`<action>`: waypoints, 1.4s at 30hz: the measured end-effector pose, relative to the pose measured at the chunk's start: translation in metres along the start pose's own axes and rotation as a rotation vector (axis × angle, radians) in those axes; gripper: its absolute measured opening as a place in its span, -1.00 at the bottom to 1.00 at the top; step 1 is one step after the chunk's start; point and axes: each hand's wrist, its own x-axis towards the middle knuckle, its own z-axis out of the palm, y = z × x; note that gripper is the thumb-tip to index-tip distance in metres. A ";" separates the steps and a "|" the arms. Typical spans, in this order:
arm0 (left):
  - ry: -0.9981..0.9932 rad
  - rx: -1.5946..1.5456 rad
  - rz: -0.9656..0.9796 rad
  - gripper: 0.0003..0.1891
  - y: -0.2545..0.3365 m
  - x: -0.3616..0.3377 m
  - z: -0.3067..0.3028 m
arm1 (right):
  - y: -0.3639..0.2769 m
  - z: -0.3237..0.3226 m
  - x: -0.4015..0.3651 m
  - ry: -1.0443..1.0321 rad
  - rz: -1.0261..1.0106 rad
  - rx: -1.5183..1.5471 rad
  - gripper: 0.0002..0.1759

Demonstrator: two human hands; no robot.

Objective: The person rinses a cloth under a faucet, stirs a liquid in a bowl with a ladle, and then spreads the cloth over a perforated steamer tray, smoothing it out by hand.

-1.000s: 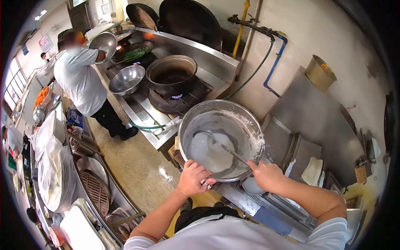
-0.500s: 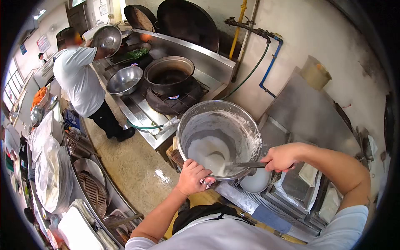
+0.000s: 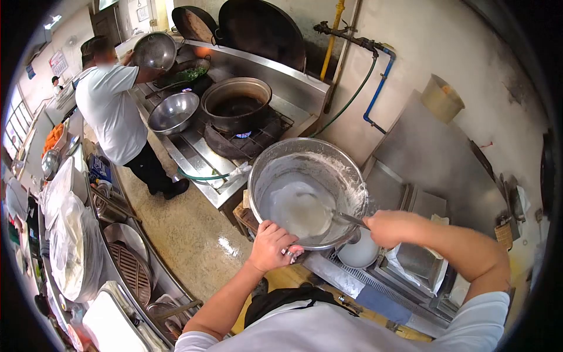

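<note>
A large steel mixing pot stands in front of me, its inner wall crusted with white residue. Thin whitish batter-like liquid fills its lower part. My left hand grips the near rim, fingers closed over the edge. In my right hand is the handle of a long metal utensil. It reaches over the right side of the rim into the liquid, which hides its head, so its exact kind cannot be told. Just below the pot's right side sits a round container of white liquid.
A dark pot stands over a burner with a blue flame. Beside it is a steel bowl. Further left, a co-worker holds a metal bowl near a wok of greens. A loaded counter runs along the left.
My right hand has shifted slightly left and down, and the utensil's head has sunk into the swirling liquid. My left hand stays on the rim. The co-worker's bowl has moved slightly right.
</note>
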 end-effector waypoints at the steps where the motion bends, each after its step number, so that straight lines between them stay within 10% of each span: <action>1: -0.006 0.009 0.003 -0.76 0.002 0.001 -0.002 | -0.006 -0.023 -0.007 -0.127 0.043 0.048 -0.42; 15: 0.027 0.006 -0.003 -0.76 0.006 0.006 -0.001 | 0.009 0.017 0.010 -0.210 0.134 0.915 -0.34; 18: 0.022 0.002 -0.023 -0.76 0.006 0.008 -0.003 | 0.012 0.075 0.043 0.303 -0.172 0.441 -0.34; 26: 0.000 -0.013 -0.037 -0.79 0.003 0.003 0.001 | -0.015 0.081 0.028 0.460 0.097 -0.129 -0.31; 36: -0.022 0.003 -0.030 -0.78 0.009 0.000 -0.002 | 0.011 -0.023 -0.018 -0.058 -0.073 0.017 -0.60; 42: 0.003 0.001 -0.007 -0.78 0.009 -0.001 -0.002 | -0.021 0.018 -0.025 0.168 -0.052 0.202 -0.61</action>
